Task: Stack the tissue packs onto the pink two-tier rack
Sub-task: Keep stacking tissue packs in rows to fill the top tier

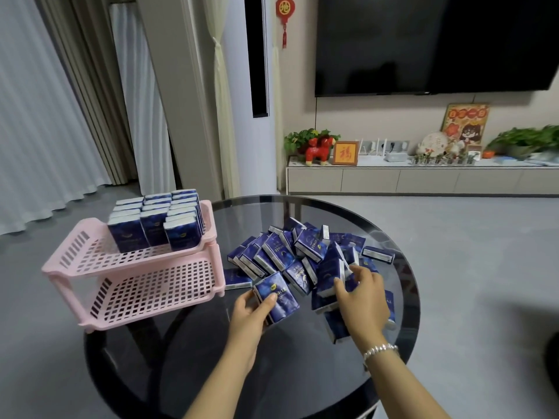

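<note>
Now left hand [251, 313] grips 1 tissue pack [276, 299]; right hand [361, 300] pinches another pack [328, 275] in desk pile; pink rack [136, 267] top tier holds upright packs [157, 220], lower tier bare.

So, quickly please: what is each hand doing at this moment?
Left hand: grips one tissue pack, thumb curled over its face.
Right hand: fingers curled round a pack in the pile, gripping it.

Blue tissue packs [298, 261] beside pink rack [133, 267]
</note>
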The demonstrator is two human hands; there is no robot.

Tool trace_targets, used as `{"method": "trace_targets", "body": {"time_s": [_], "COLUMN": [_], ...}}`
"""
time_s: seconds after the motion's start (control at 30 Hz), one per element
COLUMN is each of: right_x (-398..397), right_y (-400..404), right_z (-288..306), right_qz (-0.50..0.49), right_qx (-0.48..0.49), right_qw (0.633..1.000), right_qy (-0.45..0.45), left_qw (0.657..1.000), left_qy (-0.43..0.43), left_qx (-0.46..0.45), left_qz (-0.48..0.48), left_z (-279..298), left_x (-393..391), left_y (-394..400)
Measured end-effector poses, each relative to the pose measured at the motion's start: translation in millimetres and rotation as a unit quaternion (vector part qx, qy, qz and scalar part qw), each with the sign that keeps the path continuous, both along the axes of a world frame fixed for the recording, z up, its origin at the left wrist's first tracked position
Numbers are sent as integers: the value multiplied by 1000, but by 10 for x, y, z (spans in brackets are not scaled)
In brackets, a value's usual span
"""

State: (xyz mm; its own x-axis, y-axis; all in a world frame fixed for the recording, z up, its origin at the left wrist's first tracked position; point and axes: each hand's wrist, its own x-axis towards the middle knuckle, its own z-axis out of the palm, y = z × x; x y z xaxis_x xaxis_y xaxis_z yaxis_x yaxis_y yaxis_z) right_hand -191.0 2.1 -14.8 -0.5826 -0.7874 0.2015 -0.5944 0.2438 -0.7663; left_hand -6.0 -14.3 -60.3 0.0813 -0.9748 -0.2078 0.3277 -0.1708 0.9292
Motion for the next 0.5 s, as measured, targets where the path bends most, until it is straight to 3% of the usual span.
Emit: {"method": "trace_targets", "body": {"time_s": [0.13,0.23,0.37,0.5], "right_x": [-14,9,37,110], "right_y": [-151,-180,-120,-8], "right_z": [-54,-77,-17,136], "right_qz": [11,14,61,144], "right_qx": [70,55,-37,-98], "right_qw": [996,998,994,959], "right_qy": [49,29,-83,-224], "left_qw": [1000,1000,1000,999], "left_qy": [1,2,-6,-23], "left_qx": [-4,-5,-10,-26], "left_qz": [5,9,9,14], "left_z": [-10,-3,19,76], "left_x": [14,37,66,118], "left_y": [-21,-21,-3,42]}}
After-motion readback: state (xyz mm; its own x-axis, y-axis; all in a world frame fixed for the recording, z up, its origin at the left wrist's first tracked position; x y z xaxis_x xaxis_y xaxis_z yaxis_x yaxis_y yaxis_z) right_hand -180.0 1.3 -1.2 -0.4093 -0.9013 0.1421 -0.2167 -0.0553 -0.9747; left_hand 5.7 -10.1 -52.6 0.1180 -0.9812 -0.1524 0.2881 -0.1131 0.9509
